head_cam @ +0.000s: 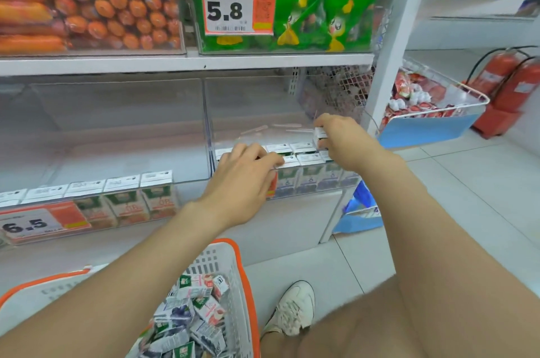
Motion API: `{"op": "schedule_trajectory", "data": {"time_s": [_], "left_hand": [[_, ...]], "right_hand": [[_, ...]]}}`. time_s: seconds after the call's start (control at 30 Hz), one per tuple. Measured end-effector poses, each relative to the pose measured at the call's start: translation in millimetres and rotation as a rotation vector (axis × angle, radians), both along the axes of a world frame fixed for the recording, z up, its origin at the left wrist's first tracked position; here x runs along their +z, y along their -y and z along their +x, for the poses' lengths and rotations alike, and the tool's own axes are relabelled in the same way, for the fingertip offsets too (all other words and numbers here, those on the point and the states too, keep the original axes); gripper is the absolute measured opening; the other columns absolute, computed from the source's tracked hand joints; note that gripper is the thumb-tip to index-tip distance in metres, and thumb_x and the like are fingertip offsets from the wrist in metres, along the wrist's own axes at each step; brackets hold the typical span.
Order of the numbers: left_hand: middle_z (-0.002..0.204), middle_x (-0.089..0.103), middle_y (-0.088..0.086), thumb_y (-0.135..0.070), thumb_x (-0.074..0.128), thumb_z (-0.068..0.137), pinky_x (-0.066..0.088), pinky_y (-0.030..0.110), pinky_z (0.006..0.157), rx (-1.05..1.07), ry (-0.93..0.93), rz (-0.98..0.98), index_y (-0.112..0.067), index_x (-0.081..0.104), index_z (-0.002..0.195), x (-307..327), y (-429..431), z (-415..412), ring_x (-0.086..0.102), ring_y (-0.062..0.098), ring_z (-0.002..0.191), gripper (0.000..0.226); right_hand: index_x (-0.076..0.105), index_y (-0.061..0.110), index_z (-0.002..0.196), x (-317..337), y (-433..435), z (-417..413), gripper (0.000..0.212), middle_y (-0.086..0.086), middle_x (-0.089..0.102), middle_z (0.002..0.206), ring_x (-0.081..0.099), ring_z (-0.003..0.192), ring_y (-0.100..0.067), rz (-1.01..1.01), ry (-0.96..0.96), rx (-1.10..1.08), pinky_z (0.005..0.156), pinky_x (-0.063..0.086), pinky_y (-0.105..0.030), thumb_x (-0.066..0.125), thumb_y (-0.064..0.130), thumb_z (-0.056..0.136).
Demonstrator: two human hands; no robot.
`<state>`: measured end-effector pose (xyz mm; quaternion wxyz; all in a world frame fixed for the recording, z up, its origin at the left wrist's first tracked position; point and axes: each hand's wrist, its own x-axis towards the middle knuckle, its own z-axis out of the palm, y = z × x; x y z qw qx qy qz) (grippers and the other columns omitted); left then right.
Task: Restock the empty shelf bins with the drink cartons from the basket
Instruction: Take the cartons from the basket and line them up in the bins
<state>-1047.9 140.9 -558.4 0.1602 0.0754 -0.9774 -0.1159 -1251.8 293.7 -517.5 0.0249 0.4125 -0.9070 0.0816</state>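
Reaches forward with both bare arms, forearms nearly straight. Lays the left hand (245, 182) palm down, fingers stretched ahead and slightly bent, tips resting on the carton tops (309, 159). Holds the right hand (343, 141) a little higher and farther in, wrist turned leftward, fingers curled round a small carton (319, 135). Leaves a gap between the two hands.

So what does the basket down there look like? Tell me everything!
The basket is white plastic with rows of slots in its walls and an orange rim. It sits low, upright and open on top. Inside lies a jumbled pile of small drink cartons, some with blue fruit pictures, some with red. The left forearm crosses above it in view. Neither the left hand nor the right hand touches it. A pale shoe stands beside it.
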Motion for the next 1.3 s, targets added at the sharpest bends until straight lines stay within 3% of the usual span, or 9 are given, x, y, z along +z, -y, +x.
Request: {"op": "schedule_trajectory", "data": {"time_s": [0.13,0.23,0.37,0.47,0.6,0.7,0.83,1.1,1.3], "left_hand": [[0.136,0.052,-0.006,-0.030,0.044,0.111,0.036,0.042,0.106,-0.001,0.019,0.015,-0.034,0.053,0.146,0,0,0,0.039,0.024,0.128,0.036],[0.139,0.052,-0.004,-0.026,0.047,0.110,0.039,0.043,0.109,-0.035,0.040,0.037,-0.032,0.053,0.147,3,2,2,0.040,0.025,0.129,0.038],[0.133,0.060,-0.002,-0.019,0.055,0.105,0.042,0.037,0.109,-0.078,-0.043,0.157,-0.022,0.063,0.136,6,5,14,0.052,0.022,0.126,0.033],[0.114,0.068,-0.006,-0.009,0.059,0.099,0.048,0.030,0.096,-0.045,-0.263,0.278,-0.021,0.072,0.116,8,0,41,0.062,0.014,0.108,0.025],[0.085,0.066,-0.011,0.005,0.057,0.088,0.043,0.018,0.074,0.022,-0.416,0.341,-0.018,0.072,0.089,-2,-1,88,0.059,0.002,0.080,0.027],[0.071,0.066,-0.010,-0.002,0.052,0.089,0.044,0.027,0.063,0.102,-0.286,0.492,-0.022,0.070,0.083,-31,9,127,0.061,0.010,0.067,0.027],[0.080,0.071,-0.013,-0.003,0.053,0.099,0.048,0.028,0.063,0.158,0.065,0.578,-0.029,0.070,0.089,-95,37,174,0.064,0.011,0.067,0.033],[0.110,0.070,0.001,-0.014,0.054,0.103,0.054,0.033,0.085,0.175,0.768,0.454,-0.018,0.072,0.116,-230,57,241,0.065,0.020,0.098,0.023],[0.153,0.051,0.006,0.010,0.049,0.094,0.042,0.046,0.115,0.127,0.945,0.405,-0.021,0.049,0.152,-285,43,252,0.050,0.032,0.137,0.065]], "right_hand": [[0.049,0.013,0.152,0,-1,0,0.048,-0.019,0.052,0.147,0.048,0.136,-0.037,0.120,0.131,-0.032,0.106,0.041,-0.038,0.051,0.003,0.105],[0.051,0.009,0.151,3,-2,8,0.048,-0.019,0.057,0.147,0.053,0.133,-0.039,0.134,0.192,-0.060,0.106,0.044,-0.038,0.042,0.002,0.104],[0.060,0.004,0.134,12,2,39,0.042,-0.021,0.062,0.130,0.057,0.117,-0.041,0.009,0.106,-0.063,0.099,0.051,-0.049,0.049,0.003,0.093],[0.075,0.014,0.109,25,10,89,0.038,-0.009,0.073,0.111,0.063,0.107,-0.029,-0.131,0.050,0.105,0.094,0.054,-0.042,0.048,0.006,0.084],[0.072,0.020,0.078,8,24,166,0.027,-0.004,0.070,0.076,0.060,0.077,-0.030,0.034,0.125,0.355,0.070,0.053,-0.036,0.045,0.019,0.075],[0.059,0.018,0.075,-30,40,211,0.015,-0.011,0.062,0.079,0.059,0.081,-0.035,0.269,0.214,0.477,0.066,0.051,-0.038,0.050,0.012,0.085],[0.049,0.012,0.072,-75,58,256,0.023,-0.009,0.052,0.073,0.055,0.068,-0.027,0.502,0.286,0.603,0.058,0.048,-0.039,0.049,0.006,0.094],[0.039,0.012,0.065,-177,76,291,0.036,-0.004,0.040,0.067,0.038,0.057,-0.020,0.849,0.346,0.653,0.053,0.039,-0.034,0.053,-0.004,0.094],[0.053,0.009,0.091,-248,73,298,0.013,-0.006,0.050,0.084,0.045,0.064,-0.017,0.958,0.441,0.628,0.051,0.036,-0.030,0.051,-0.003,0.098]]}}
